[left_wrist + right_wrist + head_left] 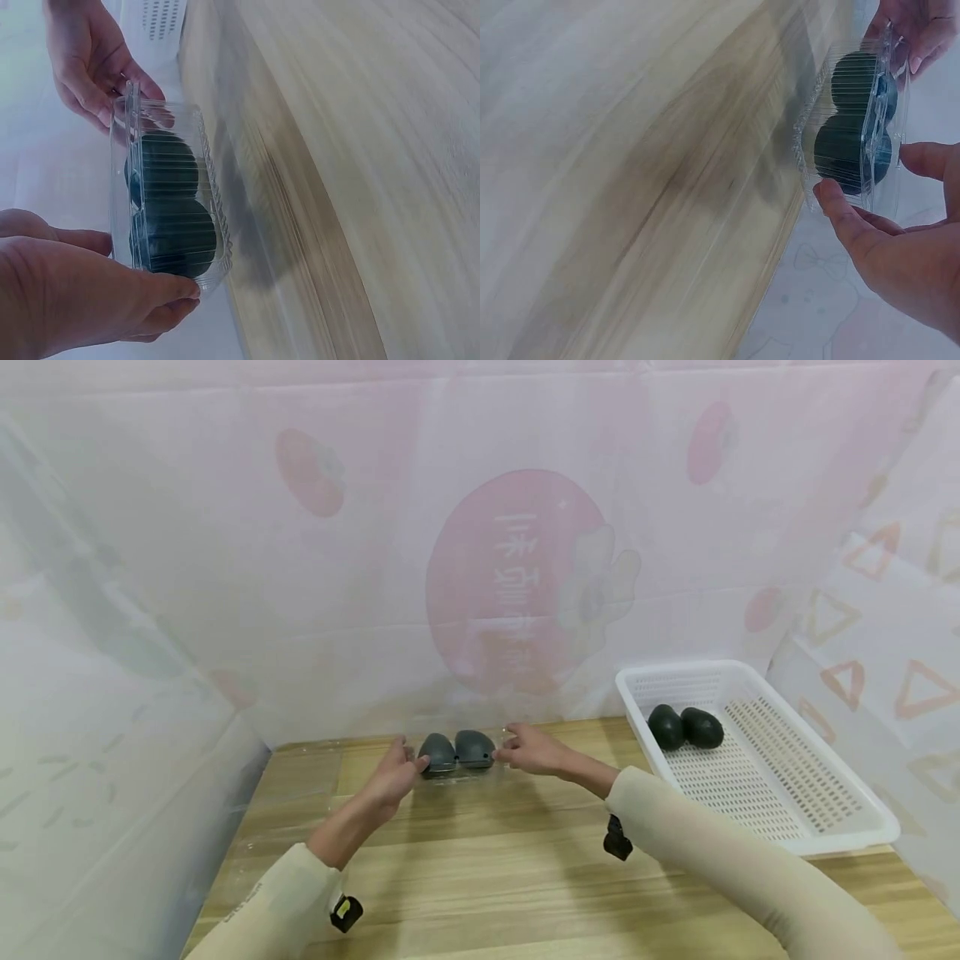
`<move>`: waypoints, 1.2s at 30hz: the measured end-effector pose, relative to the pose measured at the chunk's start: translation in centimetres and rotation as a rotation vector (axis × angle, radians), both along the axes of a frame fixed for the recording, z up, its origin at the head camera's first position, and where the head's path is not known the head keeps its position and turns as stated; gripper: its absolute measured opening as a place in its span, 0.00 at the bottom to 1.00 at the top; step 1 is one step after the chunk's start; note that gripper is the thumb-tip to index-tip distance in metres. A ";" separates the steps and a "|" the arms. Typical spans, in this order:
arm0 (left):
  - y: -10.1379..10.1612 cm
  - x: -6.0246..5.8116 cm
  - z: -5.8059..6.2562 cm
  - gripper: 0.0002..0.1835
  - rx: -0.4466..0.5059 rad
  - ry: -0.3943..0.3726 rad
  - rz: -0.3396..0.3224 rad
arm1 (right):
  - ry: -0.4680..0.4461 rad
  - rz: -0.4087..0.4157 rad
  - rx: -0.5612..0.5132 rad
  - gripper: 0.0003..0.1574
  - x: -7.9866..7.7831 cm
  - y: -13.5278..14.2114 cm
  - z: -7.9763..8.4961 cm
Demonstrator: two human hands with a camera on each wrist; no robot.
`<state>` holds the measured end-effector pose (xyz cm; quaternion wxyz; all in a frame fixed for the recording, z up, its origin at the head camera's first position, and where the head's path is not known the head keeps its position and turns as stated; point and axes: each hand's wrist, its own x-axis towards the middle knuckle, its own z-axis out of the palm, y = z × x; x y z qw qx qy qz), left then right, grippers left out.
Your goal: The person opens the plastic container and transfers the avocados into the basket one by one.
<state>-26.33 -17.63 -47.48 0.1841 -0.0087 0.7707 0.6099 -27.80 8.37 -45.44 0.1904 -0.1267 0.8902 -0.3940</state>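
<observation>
A clear plastic clamshell box (457, 774) with two dark green avocados (169, 236) inside is held up near the back edge of the wooden table. Its lid lies over the fruit. My left hand (393, 774) grips the left end, thumb on one side and fingers on the other. At the opposite end my right hand (534, 750) pinches the box the same way, as the right wrist view shows. A shadow falls on the table (652, 172) beneath the box.
To the right stands a white perforated basket (772, 768) with two more dark avocados (684, 728) in its far left corner. Faint clear plastic (300, 785) lies along the table's left side. Printed white sheeting (375, 568) hangs behind and on both sides.
</observation>
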 end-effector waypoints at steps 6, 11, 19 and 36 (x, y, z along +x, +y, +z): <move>1.5 1.4 0.3 0.40 0.056 -0.002 -0.039 | 0.048 0.011 0.013 0.45 1.0 1.8 0.2; 2.9 2.4 0.0 0.39 0.104 0.001 -0.075 | 0.056 0.023 0.024 0.45 1.9 3.6 0.3; 4.7 3.5 -0.6 0.39 0.162 -0.003 -0.095 | 0.075 0.020 0.049 0.45 3.4 5.5 0.2; 5.9 5.6 -1.7 0.41 0.188 -0.015 -0.168 | 0.075 0.025 0.103 0.45 5.5 7.5 -0.4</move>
